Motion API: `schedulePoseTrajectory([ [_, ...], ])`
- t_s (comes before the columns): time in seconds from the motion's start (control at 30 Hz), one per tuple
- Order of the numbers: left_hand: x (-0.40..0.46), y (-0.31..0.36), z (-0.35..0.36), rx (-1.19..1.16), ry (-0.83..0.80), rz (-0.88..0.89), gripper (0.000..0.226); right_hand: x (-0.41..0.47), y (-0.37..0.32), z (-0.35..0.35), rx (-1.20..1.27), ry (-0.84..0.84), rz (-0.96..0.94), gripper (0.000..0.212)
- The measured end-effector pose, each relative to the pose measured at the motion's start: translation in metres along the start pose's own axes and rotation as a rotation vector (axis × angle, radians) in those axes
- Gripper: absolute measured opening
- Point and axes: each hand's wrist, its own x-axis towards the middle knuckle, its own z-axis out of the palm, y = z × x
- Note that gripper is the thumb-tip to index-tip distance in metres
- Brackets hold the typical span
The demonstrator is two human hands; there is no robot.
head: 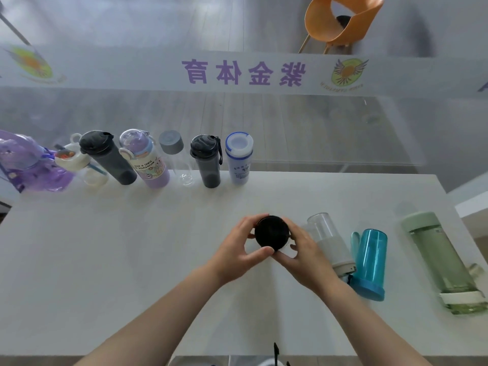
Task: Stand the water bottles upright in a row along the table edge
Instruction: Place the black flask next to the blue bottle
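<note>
A black-capped bottle stands upright at the table's middle, seen from above, with my left hand and my right hand both gripping its sides. Along the far edge stands a row of upright bottles: purple, cream, dark grey, lilac cartoon, clear with grey cap, small dark and white-blue. Lying on their sides to the right are a clear-and-white bottle, a blue bottle and a green bottle.
The white table ends at a glass wall with purple lettering behind the row. An orange chair stands beyond the glass. A second white surface adjoins the right corner.
</note>
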Motion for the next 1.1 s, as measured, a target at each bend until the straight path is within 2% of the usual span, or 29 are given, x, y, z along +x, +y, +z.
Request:
schedulePoseTrajectory([
  [0.13, 0.014, 0.008, -0.001, -0.012, -0.038, -0.022, 0.058, 0.004, -0.003, -0.006, 0.211, -0.108, 0.141, 0.053],
  [0.3, 0.029, 0.013, -0.005, -0.067, -0.074, -0.114, 0.054, 0.002, 0.011, 0.000, 0.243, -0.091, 0.166, 0.068],
  [0.43, 0.032, 0.013, -0.005, -0.048, -0.026, -0.136, 0.053, -0.011, 0.019, 0.024, 0.265, 0.069, 0.108, 0.072],
  [0.6, 0.027, 0.014, 0.005, 0.024, 0.001, -0.073, 0.068, -0.019, 0.013, 0.052, 0.359, 0.239, 0.129, 0.071],
  [0.8, 0.023, 0.016, 0.011, 0.050, 0.047, -0.022, 0.062, -0.008, 0.011, 0.052, 0.320, 0.291, 0.147, 0.057],
  [0.9, 0.023, 0.010, 0.008, 0.063, 0.015, -0.006, 0.064, -0.007, 0.012, 0.050, 0.292, 0.257, 0.124, 0.060],
  [1.0, 0.018, -0.011, -0.001, 0.174, -0.099, -0.032, 0.069, -0.002, 0.016, 0.046, 0.298, 0.227, 0.091, 0.067],
  [1.1, 0.006, -0.044, -0.016, 0.393, -0.132, -0.167, 0.073, 0.006, 0.022, 0.042, 0.272, 0.201, 0.088, 0.065],
])
